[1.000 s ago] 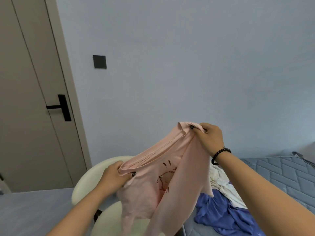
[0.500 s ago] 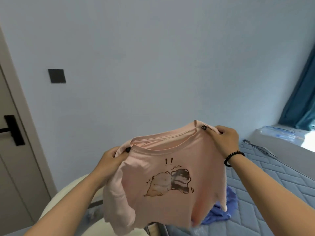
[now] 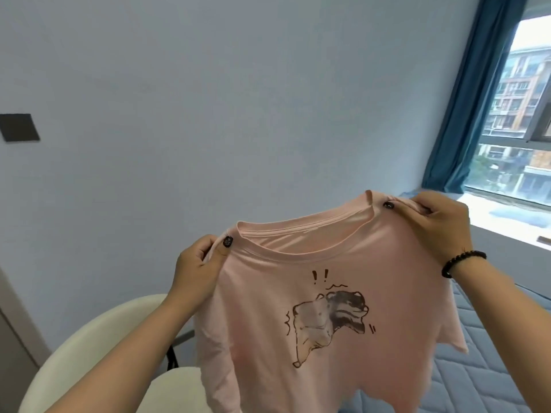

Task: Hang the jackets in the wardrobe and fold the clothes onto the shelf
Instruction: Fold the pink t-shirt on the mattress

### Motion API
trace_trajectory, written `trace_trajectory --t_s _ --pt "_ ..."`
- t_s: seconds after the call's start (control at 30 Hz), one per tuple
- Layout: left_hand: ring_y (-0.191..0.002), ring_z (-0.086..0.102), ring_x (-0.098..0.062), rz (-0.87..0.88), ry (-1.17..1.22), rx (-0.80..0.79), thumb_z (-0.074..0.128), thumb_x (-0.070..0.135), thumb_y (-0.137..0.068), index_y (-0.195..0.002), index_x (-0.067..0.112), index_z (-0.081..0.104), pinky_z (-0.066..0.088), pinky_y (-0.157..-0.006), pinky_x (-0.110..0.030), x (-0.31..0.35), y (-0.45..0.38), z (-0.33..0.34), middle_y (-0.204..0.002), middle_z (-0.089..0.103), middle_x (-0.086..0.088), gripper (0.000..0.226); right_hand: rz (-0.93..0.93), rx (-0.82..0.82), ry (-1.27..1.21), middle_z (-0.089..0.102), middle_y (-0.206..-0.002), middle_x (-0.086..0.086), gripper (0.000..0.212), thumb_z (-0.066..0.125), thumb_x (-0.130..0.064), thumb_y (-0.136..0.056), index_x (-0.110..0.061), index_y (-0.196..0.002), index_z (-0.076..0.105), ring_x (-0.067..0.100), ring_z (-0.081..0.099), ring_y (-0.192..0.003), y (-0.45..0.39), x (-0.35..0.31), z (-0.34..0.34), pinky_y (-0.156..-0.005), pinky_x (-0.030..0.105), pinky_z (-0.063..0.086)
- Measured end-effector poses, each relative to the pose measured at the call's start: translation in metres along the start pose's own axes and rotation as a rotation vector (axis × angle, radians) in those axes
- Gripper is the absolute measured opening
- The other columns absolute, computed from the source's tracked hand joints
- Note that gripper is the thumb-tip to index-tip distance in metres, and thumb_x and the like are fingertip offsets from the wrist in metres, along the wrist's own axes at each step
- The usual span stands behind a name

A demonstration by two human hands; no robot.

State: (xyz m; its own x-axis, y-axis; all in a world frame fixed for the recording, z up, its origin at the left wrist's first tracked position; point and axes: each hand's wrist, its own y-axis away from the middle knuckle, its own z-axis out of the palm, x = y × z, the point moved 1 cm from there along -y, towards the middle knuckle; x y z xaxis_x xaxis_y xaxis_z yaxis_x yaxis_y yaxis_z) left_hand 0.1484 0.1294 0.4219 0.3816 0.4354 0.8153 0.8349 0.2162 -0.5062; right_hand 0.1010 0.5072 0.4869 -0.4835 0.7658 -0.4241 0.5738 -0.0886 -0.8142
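- A pink T-shirt (image 3: pixel 322 293) is held up in the air, front towards the person, spread wide between two hands above the edge of the bed (image 3: pixel 489 362).
- The left hand (image 3: pixel 198 263) pinches the shirt's left shoulder, thumb on the front of the cloth and fingers curled behind it.
- The right hand (image 3: pixel 438 225) grips the other shoulder, higher up and nearer the window (image 3: pixel 518 114), fingers bunched over the seam; a dark bead bracelet (image 3: pixel 462 263) sits on that wrist.
- The shirt hangs free, sleeves drooping, its lower hem out of sight at the bottom of the view. It touches nothing else that I can make out.
- As for progress, I'd say this garment is only at the shaking-out stage: it is opened flat in the air but not yet laid down or folded, and it is nowhere near a shelf.
- No wardrobe, shelf or jacket shows from here, so how much of the whole job is done cannot be told.
- What is left for this shirt, by my reckoning: lay it down, fold the sleeves in, fold it over, carry it to the shelf.
- Writing: no brand or label can be read. The print (image 3: pixel 328 317) is a cartoon animal with two exclamation marks above it, nothing more.
- A cream chair (image 3: pixel 98 347) stands just behind the left arm.
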Motion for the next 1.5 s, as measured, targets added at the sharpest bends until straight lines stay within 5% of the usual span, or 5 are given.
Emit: trace_trajectory --t_s 0.63,0.9,1.17,1.33,1.5 --pt "-0.055 0.044 -0.006 -0.309 -0.164 -0.423 0.062 0.044 -0.077 -0.072 0.024 0.065 0.034 -0.057 -0.027 -0.139 0.018 0.090 -0.060 0.058 0.001 0.021 0.336 -0.421 0.207 0.055 -0.059 0.014 0.081 0.046 -0.079 -0.070 0.001 -0.064 0.056 0.029 0.052 -0.060 0.091 0.136 0.084 -0.057 0.039 0.043" --pt "-0.056 0.044 -0.008 -0.421 -0.410 -0.477 0.061 0.037 -0.091 -0.067 0.018 0.057 0.029 -0.049 -0.019 -0.264 -0.069 0.155 -0.059 0.052 0.007 0.030 0.317 -0.642 0.298 0.043 -0.055 0.005 0.058 0.054 -0.059 -0.082 -0.010 -0.056 0.037 0.025 0.042 -0.056 0.048 0.234 0.256 -0.051 0.034 0.030" --pt "-0.057 0.040 -0.017 -0.359 -0.607 -0.357 0.053 0.044 -0.093 -0.060 0.023 0.040 0.031 -0.053 -0.032 -0.433 -0.215 0.238 -0.058 0.042 0.005 0.042 0.145 -0.564 0.496 0.045 -0.073 0.007 0.055 0.038 -0.060 -0.092 -0.014 -0.062 0.037 0.026 0.042 -0.063 0.003 0.352 0.492 -0.050 0.030 0.022" --pt "-0.086 0.056 -0.028 -0.412 -0.668 -0.203 0.049 0.044 -0.095 -0.092 0.016 0.057 0.043 -0.071 -0.038 -0.549 -0.252 0.289 -0.086 0.061 -0.003 0.029 0.152 -0.516 0.558 0.053 -0.091 0.011 0.052 0.040 -0.055 -0.096 -0.007 -0.081 0.054 0.029 0.047 -0.077 0.014 0.409 0.617 -0.056 0.031 0.026" --pt "-0.137 0.030 -0.027 -0.429 -0.635 -0.213 0.043 0.030 -0.096 -0.143 0.010 0.031 0.028 -0.112 -0.039 -0.643 -0.182 0.371 -0.148 0.033 -0.009 0.053 0.184 -0.566 0.430 0.036 -0.144 0.017 0.043 0.050 -0.024 -0.093 -0.009 -0.133 0.047 0.034 0.036 -0.131 0.115 0.434 0.707 -0.105 0.044 0.025"
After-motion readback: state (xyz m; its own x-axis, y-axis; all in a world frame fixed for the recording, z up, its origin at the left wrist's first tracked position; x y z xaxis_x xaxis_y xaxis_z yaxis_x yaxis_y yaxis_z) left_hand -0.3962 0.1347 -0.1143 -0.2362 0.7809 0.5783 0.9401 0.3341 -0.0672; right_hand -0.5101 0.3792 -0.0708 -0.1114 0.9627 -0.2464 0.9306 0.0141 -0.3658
